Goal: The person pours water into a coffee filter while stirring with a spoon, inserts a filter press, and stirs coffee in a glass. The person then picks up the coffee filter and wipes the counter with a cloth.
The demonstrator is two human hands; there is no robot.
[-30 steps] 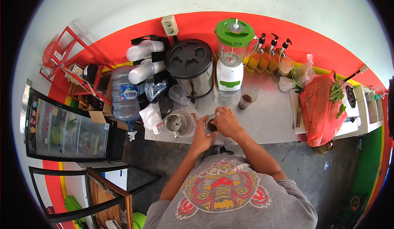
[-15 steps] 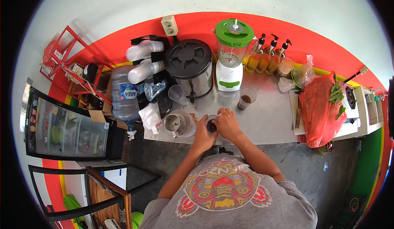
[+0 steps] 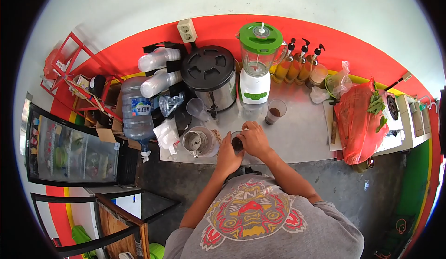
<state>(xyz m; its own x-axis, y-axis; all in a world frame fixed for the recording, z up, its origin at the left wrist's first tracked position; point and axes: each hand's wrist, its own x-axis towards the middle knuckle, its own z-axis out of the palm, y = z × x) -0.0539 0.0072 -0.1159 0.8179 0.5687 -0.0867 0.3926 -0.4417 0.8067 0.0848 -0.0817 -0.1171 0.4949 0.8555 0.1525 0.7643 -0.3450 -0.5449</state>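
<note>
A clear plastic cup (image 3: 237,144) with dark contents stands at the counter's front edge between my two hands. Wrapped around its left side is my left hand (image 3: 227,156), closed on it. My right hand (image 3: 254,141) is curled over the right side of the rim, fingers closed against the cup and partly hiding it. Further back to the right, a second clear cup (image 3: 275,112) holds a dark brown drink. Left of my hands is a metal-topped jug (image 3: 195,141).
Along the wall stand a lidded steel dispenser (image 3: 210,75), a green-lidded blender (image 3: 256,64) and pump bottles (image 3: 293,68). A red plastic bag (image 3: 357,126) lies on the right. Stacked cups (image 3: 160,83) and a water bottle (image 3: 138,108) are at left. The metal counter (image 3: 304,138) ends before my body.
The view has shifted slightly, moving most things a little to the left. Both hands stay at the same cup, with the right fingers slightly repositioned at its rim.
</note>
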